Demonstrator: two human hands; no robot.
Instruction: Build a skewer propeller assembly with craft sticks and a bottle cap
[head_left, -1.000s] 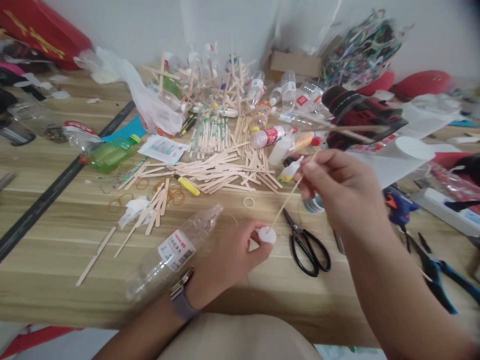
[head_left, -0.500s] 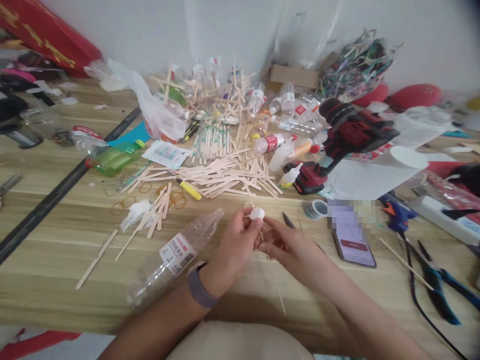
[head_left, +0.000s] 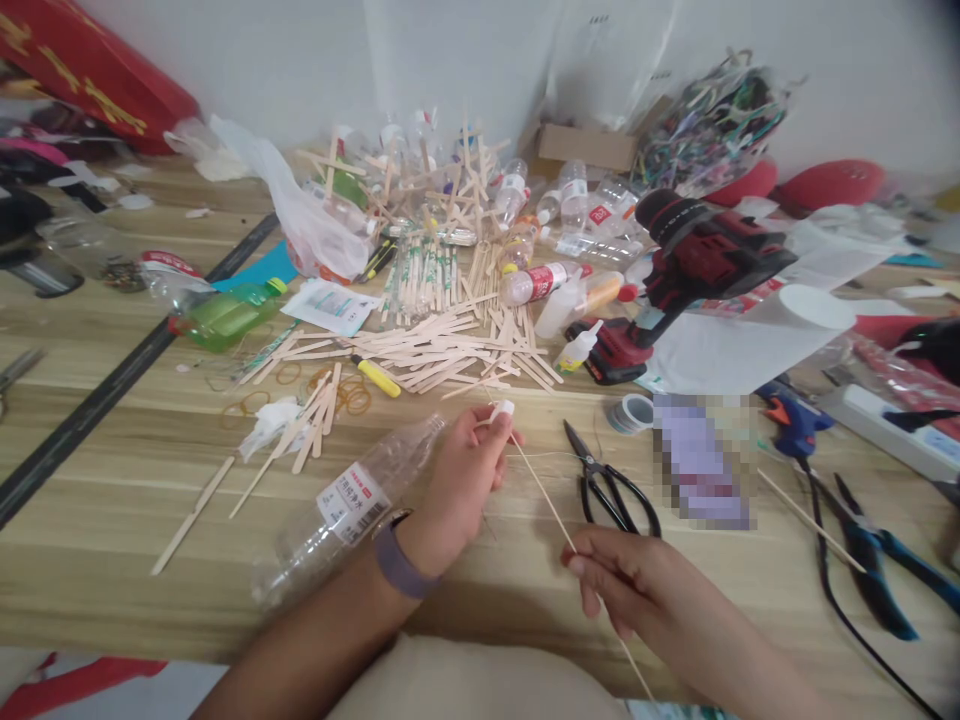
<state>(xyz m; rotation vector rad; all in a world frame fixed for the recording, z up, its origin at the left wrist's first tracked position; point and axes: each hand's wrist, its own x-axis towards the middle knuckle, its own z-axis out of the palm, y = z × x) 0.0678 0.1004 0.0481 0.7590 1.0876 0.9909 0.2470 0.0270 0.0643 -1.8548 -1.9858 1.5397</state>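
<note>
Between the thumb and fingers of my left hand point(head_left: 454, 490) is a small white bottle cap point(head_left: 502, 409). A thin wooden stick point(head_left: 541, 487) slants from the cap down to the right. My right hand point(head_left: 634, 580) pinches this stick lower down, and its end passes below the hand toward the table edge. Whether the stick goes through the cap, I cannot tell. Black-handled scissors point(head_left: 611, 485) lie just beyond my right hand. Beside my left forearm lies a clear plastic bottle point(head_left: 352, 505) on its side.
Flat wooden sticks point(head_left: 442, 350) are heaped mid-table, with a yellow-handled tool point(head_left: 377, 378) beside them. A red and black cordless drill point(head_left: 705, 255) stands at right. Nearby are a roll of tape point(head_left: 631, 413), a phone point(head_left: 701, 465), a glue gun point(head_left: 793, 420) and pliers point(head_left: 874, 560).
My right hand has moved away from my left, down and to the right, with the stick in its fingers. The scissors, partly covered before, now show. My left hand still has the cap.
</note>
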